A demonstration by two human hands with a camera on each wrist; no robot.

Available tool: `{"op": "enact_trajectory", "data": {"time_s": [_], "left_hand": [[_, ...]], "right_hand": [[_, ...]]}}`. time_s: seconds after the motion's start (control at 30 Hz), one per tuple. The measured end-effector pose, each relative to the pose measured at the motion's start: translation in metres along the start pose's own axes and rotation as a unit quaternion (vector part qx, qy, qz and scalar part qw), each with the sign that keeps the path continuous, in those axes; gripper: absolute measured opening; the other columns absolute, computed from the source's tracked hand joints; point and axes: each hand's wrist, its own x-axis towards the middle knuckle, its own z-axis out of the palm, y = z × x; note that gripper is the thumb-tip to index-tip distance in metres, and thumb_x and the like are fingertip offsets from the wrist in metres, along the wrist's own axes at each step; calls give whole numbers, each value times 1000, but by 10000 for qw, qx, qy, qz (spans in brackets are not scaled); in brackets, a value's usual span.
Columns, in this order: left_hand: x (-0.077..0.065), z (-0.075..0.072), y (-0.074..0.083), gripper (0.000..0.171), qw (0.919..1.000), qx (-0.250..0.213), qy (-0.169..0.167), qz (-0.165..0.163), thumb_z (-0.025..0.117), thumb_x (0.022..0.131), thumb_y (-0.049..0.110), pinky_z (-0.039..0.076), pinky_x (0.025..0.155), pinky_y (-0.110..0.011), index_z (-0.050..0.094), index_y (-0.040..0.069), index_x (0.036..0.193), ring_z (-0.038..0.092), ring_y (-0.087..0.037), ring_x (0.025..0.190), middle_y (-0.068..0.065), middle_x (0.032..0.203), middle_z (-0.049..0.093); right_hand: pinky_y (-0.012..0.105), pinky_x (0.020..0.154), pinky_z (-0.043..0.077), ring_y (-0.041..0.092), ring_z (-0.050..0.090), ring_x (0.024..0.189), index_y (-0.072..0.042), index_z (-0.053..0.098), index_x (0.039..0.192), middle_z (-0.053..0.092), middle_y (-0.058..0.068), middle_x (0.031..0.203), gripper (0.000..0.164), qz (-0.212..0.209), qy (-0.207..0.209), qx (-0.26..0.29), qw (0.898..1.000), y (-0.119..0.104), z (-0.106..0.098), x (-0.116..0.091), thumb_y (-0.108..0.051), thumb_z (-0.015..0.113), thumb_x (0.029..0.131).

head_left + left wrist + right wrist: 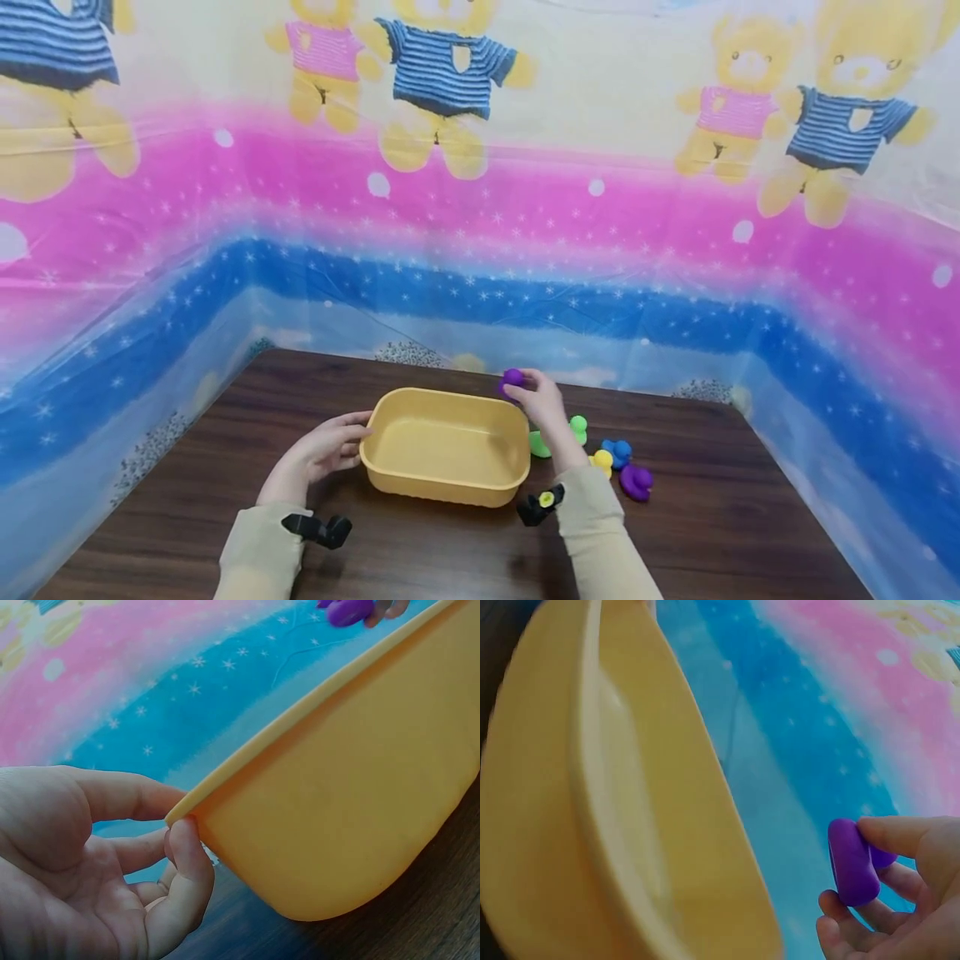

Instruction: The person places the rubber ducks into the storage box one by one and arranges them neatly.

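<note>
A yellow rectangular basin (448, 450) stands on the table with nothing inside it. At its left end my left hand (330, 446) pinches the rim, seen close up in the left wrist view, where the basin's wall (337, 780) slants up from the fingers. My right hand (542, 402) holds a purple toy duck (512, 379) above the table, just past the basin's back right corner. In the right wrist view, thumb and fingers grip the purple duck (853, 862), apart from the basin rim.
Right of the basin lie green ducks (577, 428), partly hidden by the right arm, a yellow duck (602, 462), a blue duck (618, 452) and another purple duck (637, 482). A printed curtain (480, 292) surrounds the back and sides of the dark wooden table (420, 550).
</note>
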Motion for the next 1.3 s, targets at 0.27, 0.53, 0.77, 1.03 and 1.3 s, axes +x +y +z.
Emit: {"op": "enact_trajectory", "data": {"time_s": [0.27, 0.53, 0.77, 1.03, 1.3], "left_hand": [[0, 4, -5, 59, 9999, -76, 92, -48, 54, 99, 14, 52, 70, -24, 30, -1, 151, 63, -11, 82, -9, 110, 63], [0, 5, -5, 60, 9998, -175, 38, 19, 54, 99, 13, 52, 70, -24, 28, 0, 152, 63, -11, 81, -7, 106, 64], [0, 2, -10, 61, 9996, -286, 36, 17, 55, 98, 13, 52, 70, -24, 28, -1, 151, 63, -11, 82, -8, 109, 63], [1, 1, -7, 61, 9994, -322, 113, 3, 55, 98, 12, 51, 69, -24, 29, -1, 151, 62, -11, 82, -10, 112, 62], [2, -4, -4, 59, 9996, -282, 73, 3, 54, 99, 13, 51, 70, -24, 29, 0, 151, 62, -12, 84, -14, 118, 61]], "right_hand": [[49, 100, 44, 38, 57, 117, 2, 62, 124, 64, 23, 122, 41, -186, -327, 22, 9993, -10, 59, -6, -13, 72, 87], [41, 91, 52, 32, 63, 105, 3, 66, 113, 68, 20, 111, 34, -337, -620, -353, 9969, -7, 105, -4, -9, 76, 84], [39, 87, 53, 30, 64, 98, 2, 69, 107, 70, 18, 105, 31, -396, -827, -549, 9943, -9, 128, -9, -10, 79, 80], [33, 81, 54, 26, 64, 95, -1, 71, 104, 71, 14, 102, 31, -215, -950, -881, 9913, -13, 145, -10, -12, 81, 77], [29, 80, 51, 21, 65, 88, -5, 73, 102, 73, 8, 98, 31, -437, -909, -1468, 9840, -20, 158, -13, -14, 83, 75]]}}
